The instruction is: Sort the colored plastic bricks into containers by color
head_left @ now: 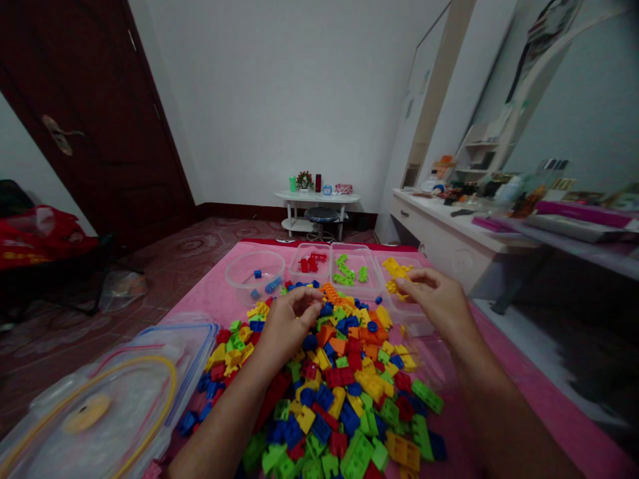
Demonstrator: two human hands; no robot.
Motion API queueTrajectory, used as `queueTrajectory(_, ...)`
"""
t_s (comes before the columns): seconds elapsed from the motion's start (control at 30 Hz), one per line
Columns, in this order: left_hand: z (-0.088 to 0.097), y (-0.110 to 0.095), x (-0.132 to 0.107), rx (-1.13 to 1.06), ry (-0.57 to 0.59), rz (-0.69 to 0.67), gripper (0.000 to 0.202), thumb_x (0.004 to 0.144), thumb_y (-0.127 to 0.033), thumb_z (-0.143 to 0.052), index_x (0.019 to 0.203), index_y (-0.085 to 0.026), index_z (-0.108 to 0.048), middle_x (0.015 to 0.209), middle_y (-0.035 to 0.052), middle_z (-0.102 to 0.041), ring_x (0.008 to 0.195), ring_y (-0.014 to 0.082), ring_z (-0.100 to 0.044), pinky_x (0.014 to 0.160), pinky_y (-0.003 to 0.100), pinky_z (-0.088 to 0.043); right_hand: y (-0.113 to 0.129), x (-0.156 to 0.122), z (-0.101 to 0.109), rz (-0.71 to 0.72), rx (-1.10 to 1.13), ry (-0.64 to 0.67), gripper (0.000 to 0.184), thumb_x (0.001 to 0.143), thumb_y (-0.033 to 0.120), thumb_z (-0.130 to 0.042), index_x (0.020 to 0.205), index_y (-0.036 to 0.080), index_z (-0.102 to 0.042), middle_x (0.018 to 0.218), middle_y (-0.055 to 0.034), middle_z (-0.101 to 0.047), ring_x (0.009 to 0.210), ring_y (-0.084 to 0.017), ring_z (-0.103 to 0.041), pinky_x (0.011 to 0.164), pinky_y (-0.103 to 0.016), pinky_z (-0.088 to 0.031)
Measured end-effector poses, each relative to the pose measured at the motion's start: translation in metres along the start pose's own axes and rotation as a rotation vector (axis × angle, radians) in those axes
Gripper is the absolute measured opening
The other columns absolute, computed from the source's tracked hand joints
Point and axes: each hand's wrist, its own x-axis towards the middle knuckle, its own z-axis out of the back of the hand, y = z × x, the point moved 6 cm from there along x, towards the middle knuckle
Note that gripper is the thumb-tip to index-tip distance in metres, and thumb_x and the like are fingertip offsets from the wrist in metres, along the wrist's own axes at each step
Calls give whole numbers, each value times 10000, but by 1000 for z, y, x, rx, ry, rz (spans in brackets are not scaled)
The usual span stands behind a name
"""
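Observation:
My left hand (292,322) is over the far part of a heap of mixed building blocks (339,376). Its fingers curve, with a gap between thumb and fingertips and no block visible in it. Close by its fingertips lie blue blocks (327,309) and an orange block (330,293). At the right, my right hand (439,303) pinches a yellow building block (397,267) above a clear box (407,306). More yellow blocks (392,287) are in that box, partly covered by the fingers.
A round clear tub (234,279) holds a few blue blocks. Beside it, one clear box (294,265) contains red blocks and another (372,286) green ones. Clear lids (124,392) are stacked at the left on the pink cloth (200,293). A white dresser (449,233) stands right.

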Motion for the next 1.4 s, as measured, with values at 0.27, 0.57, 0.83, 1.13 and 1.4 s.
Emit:
queueTrajectory(0.27,-1,9,0,-927,120,365,137,741,-287,-522,712,-166,-466,637,-19,-429,547,70,-444,535,197,-420,-10,3,-5,181,-779,82,334,739,357,-581,1015,192,-672,947,-123,-695,800,-273,-652,673,-370,-466)
queueTrajectory(0.57,4,11,1,-986,78,377,227,647,-186,-669,715,-160,-454,576,-71,-369,485,23,-376,475,139,-336,5,-54,-92,388,-536,429,502,781,313,-569,1265,187,-522,1273,-115,-544,1192,-267,-475,1000,-405,-372)
queueTrajectory(0.83,37,3,7,-214,-210,111,311,498,-308,-796,675,-130,-612,507,-46,-548,446,56,-462,450,171,-348,-4,-55,-125,364,-507,506,447,874,466,-447,1242,238,-555,1355,-90,-475,1261,-258,-393,1044,-437,-302)
queueTrajectory(1.13,51,10,11,170,-218,3,207,642,-263,-709,813,-146,-714,638,18,-659,556,128,-583,546,232,-458,7,-53,-122,385,-423,433,306,883,348,-450,1046,182,-649,1090,-99,-639,1072,-230,-537,951,-379,-375)
queueTrajectory(1.4,23,8,1,917,-90,-117,342,740,-331,-633,1059,-216,-670,959,85,-691,899,237,-618,787,341,-449,15,-42,-96,178,-173,182,159,751,330,-580,842,208,-535,794,-16,-626,716,-178,-607,672,-298,-467)
